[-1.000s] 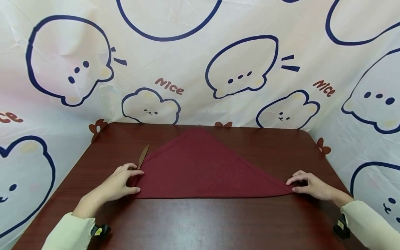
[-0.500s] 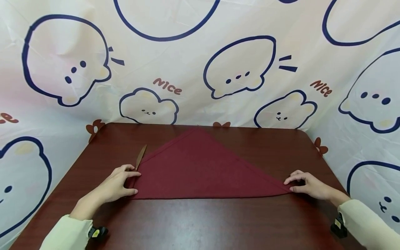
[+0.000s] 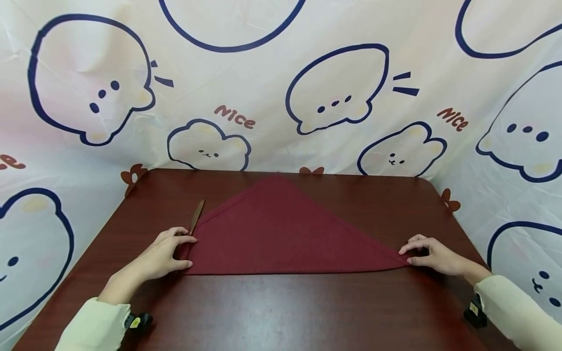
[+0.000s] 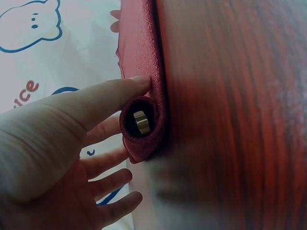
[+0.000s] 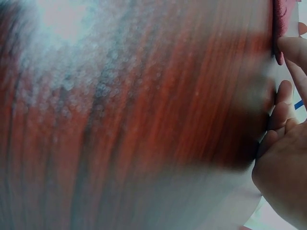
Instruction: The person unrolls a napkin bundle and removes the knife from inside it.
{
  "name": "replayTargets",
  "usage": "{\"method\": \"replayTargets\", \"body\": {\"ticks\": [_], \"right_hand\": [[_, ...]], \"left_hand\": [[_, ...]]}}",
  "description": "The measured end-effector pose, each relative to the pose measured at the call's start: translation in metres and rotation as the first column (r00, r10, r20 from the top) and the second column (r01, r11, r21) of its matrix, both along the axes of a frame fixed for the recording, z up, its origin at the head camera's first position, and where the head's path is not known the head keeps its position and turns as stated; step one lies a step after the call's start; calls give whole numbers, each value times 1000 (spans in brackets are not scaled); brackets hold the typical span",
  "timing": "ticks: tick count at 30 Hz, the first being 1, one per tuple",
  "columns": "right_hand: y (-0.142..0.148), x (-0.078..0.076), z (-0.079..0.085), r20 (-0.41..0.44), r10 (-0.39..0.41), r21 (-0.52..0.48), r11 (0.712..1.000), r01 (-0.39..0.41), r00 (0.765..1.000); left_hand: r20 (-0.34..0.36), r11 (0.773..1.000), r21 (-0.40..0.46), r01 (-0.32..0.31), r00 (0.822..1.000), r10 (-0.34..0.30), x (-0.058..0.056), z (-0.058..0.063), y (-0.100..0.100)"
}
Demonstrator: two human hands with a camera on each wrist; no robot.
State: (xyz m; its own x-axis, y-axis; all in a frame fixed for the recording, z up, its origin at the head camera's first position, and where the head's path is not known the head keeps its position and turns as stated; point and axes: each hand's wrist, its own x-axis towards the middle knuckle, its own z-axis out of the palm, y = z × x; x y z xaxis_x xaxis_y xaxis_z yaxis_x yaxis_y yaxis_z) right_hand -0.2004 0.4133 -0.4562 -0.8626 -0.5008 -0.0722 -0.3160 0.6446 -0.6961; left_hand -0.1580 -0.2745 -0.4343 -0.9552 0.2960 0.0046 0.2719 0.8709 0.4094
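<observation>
A dark red cloth napkin [image 3: 281,229] lies folded in a triangle, its peak at the far edge and its long side toward me. The left end is rolled; in the left wrist view a gold metal end [image 4: 142,123] shows inside the roll. My left hand [image 3: 160,256] grips this roll, thumb on the near side and fingers behind. Past its fingers a gold knife blade [image 3: 198,214] sticks out beyond the cloth's edge. Over at the far right, my right hand [image 3: 432,256] pinches the napkin's pointed corner [image 5: 280,56] between thumb and fingers.
A glossy dark brown table [image 3: 272,312] carries the napkin. A white printed curtain [image 3: 268,92] rises behind the table's far edge and along both sides. Black wrist cameras are strapped below both pale sleeves.
The head view has shifted slightly. Both hands keep their places at the two ends of the napkin, with no clear movement of the cloth.
</observation>
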Motion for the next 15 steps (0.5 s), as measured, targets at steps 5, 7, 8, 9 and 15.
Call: {"method": "replayTargets", "body": {"ticks": [5, 7, 8, 9, 15], "right_hand": [[0, -1, -1, 8, -5, 4, 1000, 5, 1000], [0, -1, -1, 3, -8, 2, 1000, 8, 1000], [0, -1, -2, 1, -4, 2, 1000, 4, 1000], [0, -1, -2, -5, 0, 1, 1000, 0, 1000], [0, -1, -2, -17, 6, -8, 1000, -6, 1000]], "left_hand": [[-5, 1000, -6, 1, 1000, -1, 0, -1, -3], [-7, 1000, -6, 1, 1000, -1, 0, -1, -4], [-6, 1000, -5, 1, 1000, -1, 0, -1, -4], [-5, 1000, -3, -1, 1000, 1, 0, -1, -4], [-9, 1000, -2, -4, 1000, 4, 0, 0, -5]]}}
